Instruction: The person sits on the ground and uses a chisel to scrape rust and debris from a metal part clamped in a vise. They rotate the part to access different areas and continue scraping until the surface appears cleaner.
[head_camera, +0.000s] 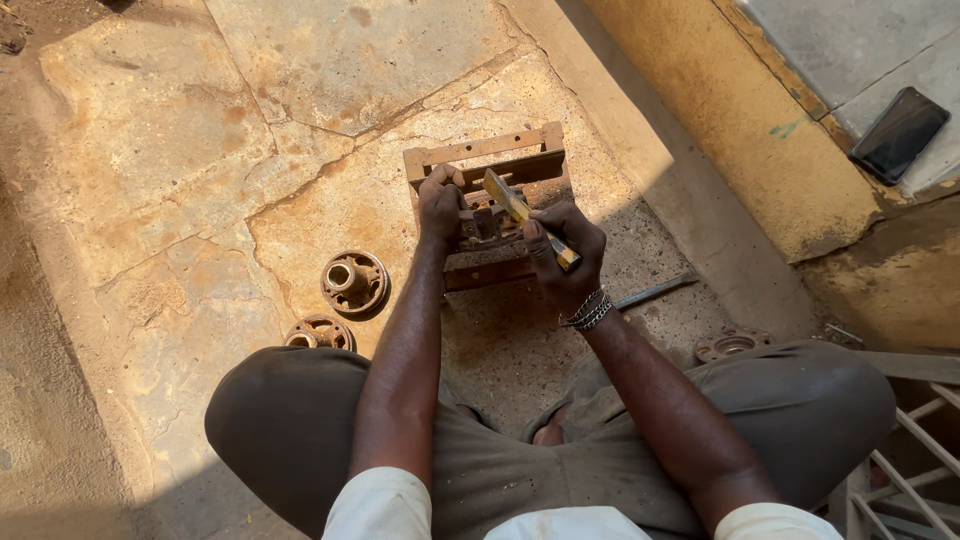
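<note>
Cracked stone floor (150, 150), dusty and sunlit, is seen beneath a seated person. A rusty metal frame (487, 160) lies flat on it, with a rusty hub part (484, 222) resting inside. The frame is judged heavy, stiff and rough, best held by its outer bars. The left hand (440, 205) is closed over the frame's edge beside the hub. The right hand (565, 255) is clenched around a yellow-handled tool (528, 215) angled onto the hub. Two rusty flanged hubs (354, 281) lie nearby.
</note>
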